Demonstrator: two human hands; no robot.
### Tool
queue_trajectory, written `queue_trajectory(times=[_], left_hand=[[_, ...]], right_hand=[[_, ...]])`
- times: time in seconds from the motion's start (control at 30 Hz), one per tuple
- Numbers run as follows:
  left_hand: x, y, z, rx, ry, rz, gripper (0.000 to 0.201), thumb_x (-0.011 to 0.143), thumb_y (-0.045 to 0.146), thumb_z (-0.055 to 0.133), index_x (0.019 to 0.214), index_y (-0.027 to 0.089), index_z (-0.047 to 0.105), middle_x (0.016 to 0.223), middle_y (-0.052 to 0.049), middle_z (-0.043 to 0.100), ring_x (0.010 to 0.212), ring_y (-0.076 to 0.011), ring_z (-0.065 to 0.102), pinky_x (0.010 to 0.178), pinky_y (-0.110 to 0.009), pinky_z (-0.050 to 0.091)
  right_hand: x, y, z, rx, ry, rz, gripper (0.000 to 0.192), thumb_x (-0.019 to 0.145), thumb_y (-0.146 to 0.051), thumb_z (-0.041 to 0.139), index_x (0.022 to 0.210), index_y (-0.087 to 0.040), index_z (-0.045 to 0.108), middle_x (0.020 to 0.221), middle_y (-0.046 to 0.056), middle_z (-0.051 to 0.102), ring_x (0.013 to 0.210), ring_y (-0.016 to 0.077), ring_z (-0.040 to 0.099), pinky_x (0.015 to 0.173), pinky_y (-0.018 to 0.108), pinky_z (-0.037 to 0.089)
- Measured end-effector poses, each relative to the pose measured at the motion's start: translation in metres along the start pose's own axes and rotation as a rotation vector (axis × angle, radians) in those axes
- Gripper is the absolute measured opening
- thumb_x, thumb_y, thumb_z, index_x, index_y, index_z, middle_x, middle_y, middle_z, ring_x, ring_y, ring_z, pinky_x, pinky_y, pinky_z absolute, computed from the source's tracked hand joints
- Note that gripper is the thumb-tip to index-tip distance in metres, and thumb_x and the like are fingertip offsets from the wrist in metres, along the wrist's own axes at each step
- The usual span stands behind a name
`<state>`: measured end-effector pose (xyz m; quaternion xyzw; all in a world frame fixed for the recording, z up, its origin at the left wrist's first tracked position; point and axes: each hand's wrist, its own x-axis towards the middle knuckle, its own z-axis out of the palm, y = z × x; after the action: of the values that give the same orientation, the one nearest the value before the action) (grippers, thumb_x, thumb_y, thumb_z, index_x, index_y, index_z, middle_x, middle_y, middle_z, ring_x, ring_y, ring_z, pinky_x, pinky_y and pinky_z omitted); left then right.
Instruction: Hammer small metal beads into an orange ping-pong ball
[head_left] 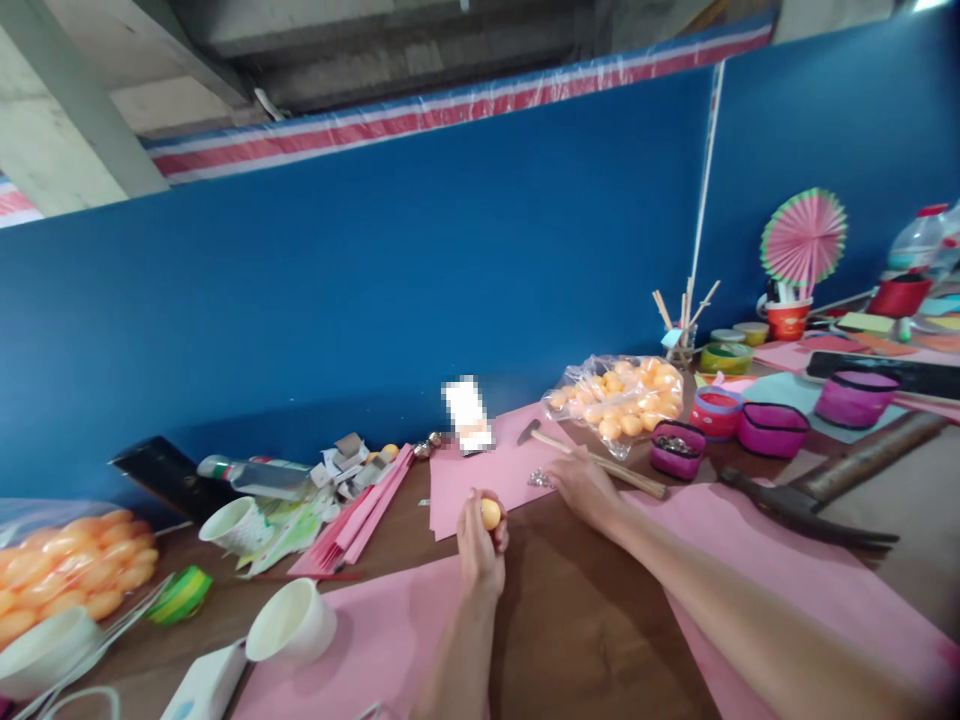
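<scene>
My left hand (pixel 480 550) was curled closely round a smooth orange ball (pixel 490 514), by the near edge of the pink paper (pixel 457 490); ball round, no long axis to note. My right hand (pixel 583 485) was bent-fingered at shiny metal bits (pixel 538 479) heaped on the paper; whether it gripped any, I could not tell. Beside it the hammer (pixel 551 441) lay slantwise, dark head far-left, straight wooden handle running near-right. Beyond: a crinkled clear bag (pixel 618 444) of similar balls (pixel 634 402), then flat blue wall (pixel 420 270).
</scene>
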<state>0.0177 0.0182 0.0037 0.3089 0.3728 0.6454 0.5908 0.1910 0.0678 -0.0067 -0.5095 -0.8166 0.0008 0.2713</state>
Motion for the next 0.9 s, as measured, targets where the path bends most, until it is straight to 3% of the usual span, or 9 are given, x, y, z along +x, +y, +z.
queue_trajectory(times=[0.27, 0.4, 0.53, 0.9], left_hand=[[-0.002, -0.002, 0.001, 0.045, -0.054, 0.002, 0.033, 0.074, 0.049, 0.048, 0.071, 0.015, 0.049, 0.054, 0.003, 0.047, 0.034, -0.0005, 0.026, 0.033, -0.014, 0.013], [-0.003, -0.005, 0.003, 0.015, -0.075, -0.025, 0.040, 0.077, 0.051, 0.041, 0.086, 0.015, 0.054, 0.061, 0.000, 0.052, 0.040, -0.0038, 0.036, 0.036, -0.016, 0.024], [-0.001, -0.009, 0.002, 0.000, -0.059, -0.015, 0.041, 0.076, 0.046, 0.046, 0.101, 0.015, 0.055, 0.073, -0.002, 0.055, 0.053, -0.0074, 0.048, 0.048, -0.020, 0.038], [0.003, -0.011, -0.001, 0.071, -0.028, -0.013, 0.046, 0.072, 0.044, 0.053, 0.108, 0.014, 0.055, 0.076, -0.004, 0.058, 0.055, -0.0084, 0.050, 0.051, -0.022, 0.041]], right_hand=[[0.000, 0.005, -0.003, 0.029, -0.014, 0.003, 0.020, 0.079, -0.015, 0.044, 0.074, -0.020, 0.062, 0.076, 0.001, 0.065, 0.080, 0.0163, 0.055, 0.080, 0.029, 0.032], [0.000, 0.004, -0.005, 0.044, -0.002, 0.022, 0.019, 0.078, -0.016, 0.044, 0.069, -0.020, 0.061, 0.074, 0.001, 0.064, 0.077, 0.0152, 0.055, 0.079, 0.028, 0.033], [0.000, 0.004, -0.005, 0.063, 0.011, 0.050, 0.017, 0.077, -0.016, 0.045, 0.071, -0.019, 0.061, 0.077, 0.003, 0.064, 0.078, 0.0157, 0.055, 0.078, 0.028, 0.034], [0.000, 0.006, -0.004, 0.098, 0.029, 0.103, 0.016, 0.076, -0.017, 0.044, 0.070, -0.018, 0.059, 0.076, 0.002, 0.063, 0.076, 0.0150, 0.054, 0.074, 0.025, 0.034]])
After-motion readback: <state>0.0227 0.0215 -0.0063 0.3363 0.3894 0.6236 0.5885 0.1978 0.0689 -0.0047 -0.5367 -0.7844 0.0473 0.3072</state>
